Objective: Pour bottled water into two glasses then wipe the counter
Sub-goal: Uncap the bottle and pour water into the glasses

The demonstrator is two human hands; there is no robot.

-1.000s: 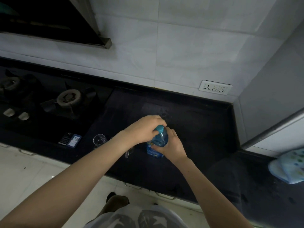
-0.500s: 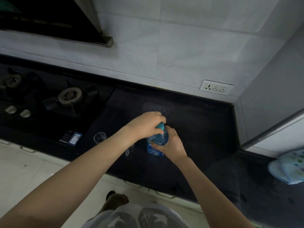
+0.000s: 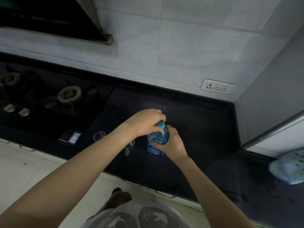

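Head view: water bottle (image 3: 157, 140) upright on black counter (image 3: 197, 129), near front edge. Right hand (image 3: 171, 143) wraps fingers round bottle body. Left hand (image 3: 144, 122) pinches teal cap (image 3: 160, 124) with curled fingers. Two clear glasses left of bottle: one (image 3: 99, 136) open to view, other (image 3: 129, 146) partly under left forearm. Blue cloth (image 3: 289, 168) far right.
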